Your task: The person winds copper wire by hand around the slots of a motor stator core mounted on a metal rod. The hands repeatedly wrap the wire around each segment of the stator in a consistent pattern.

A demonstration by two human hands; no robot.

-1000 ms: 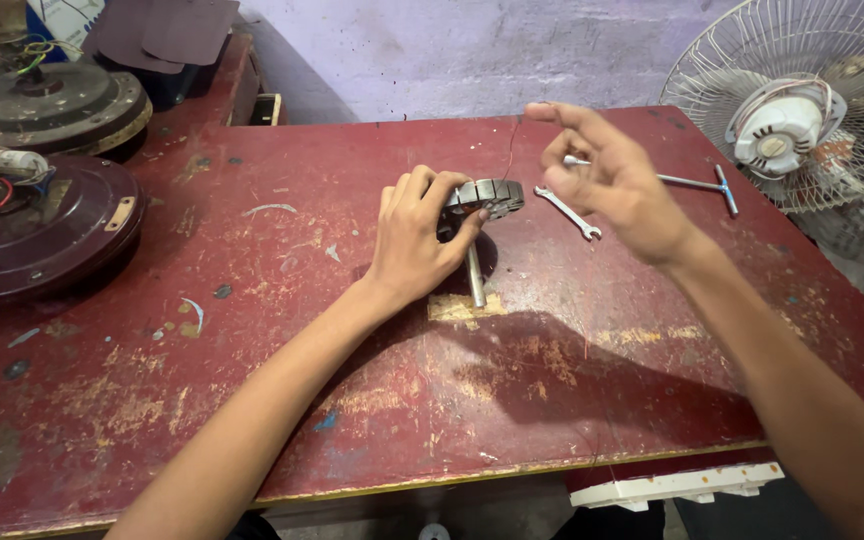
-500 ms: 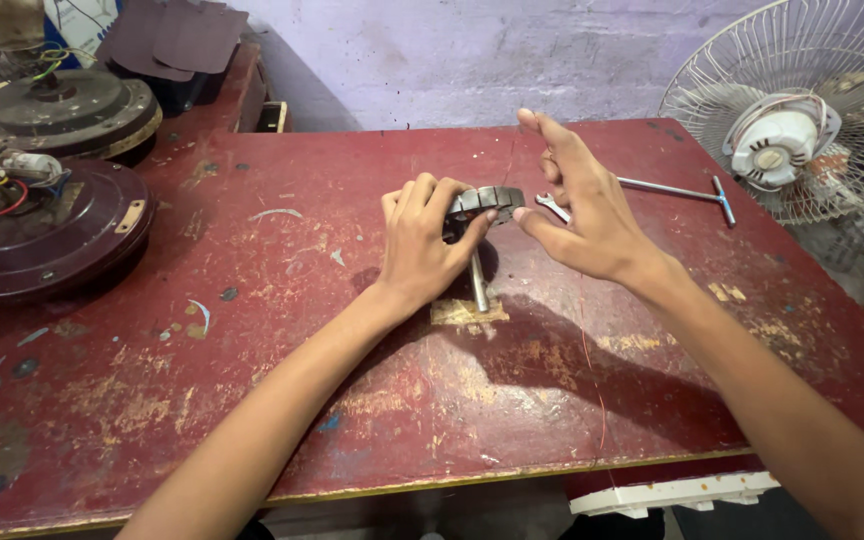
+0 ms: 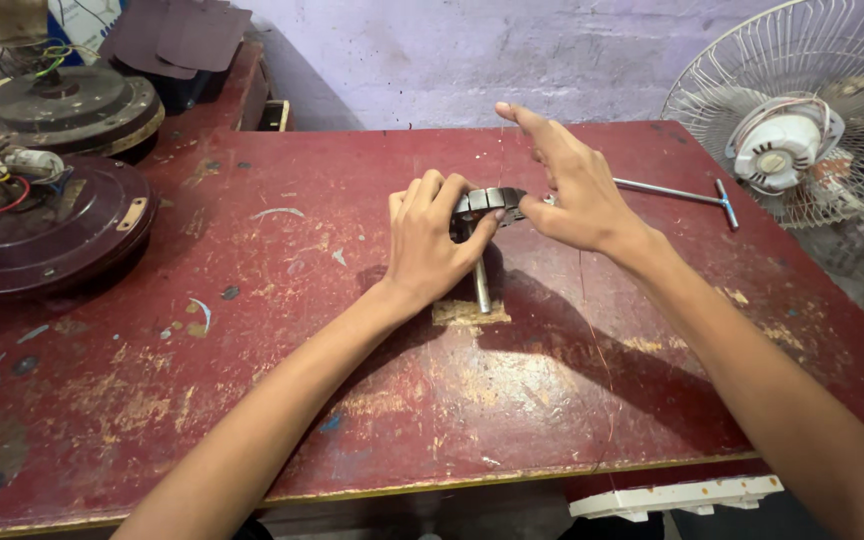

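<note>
At the centre of the worn red table [image 3: 252,420], a ribbed metal motor core [image 3: 492,200] on a steel shaft [image 3: 481,285] is gripped by the left hand [image 3: 430,240]; the fingers are curled closed over its top and the thumb is pressed against its side. The left forearm is extended from six o'clock up toward the centre, the wrist held low above the table. The shaft is pointed toward six o'clock from under the core, its end resting on a bare, scraped patch of the tabletop. The right hand [image 3: 572,190] is held just at three o'clock of the core, spread fairly wide, the fingers stretched toward twelve o'clock and the thumb brought against the core's edge. Nothing is clasped in it. Its forearm is run in from five o'clock. Farther off, a T-handled wrench [image 3: 682,192] is laid at two o'clock, a table fan [image 3: 802,110] is stood beyond it, and ceiling fan motor housings [image 3: 47,220] are set at ten o'clock.
</note>
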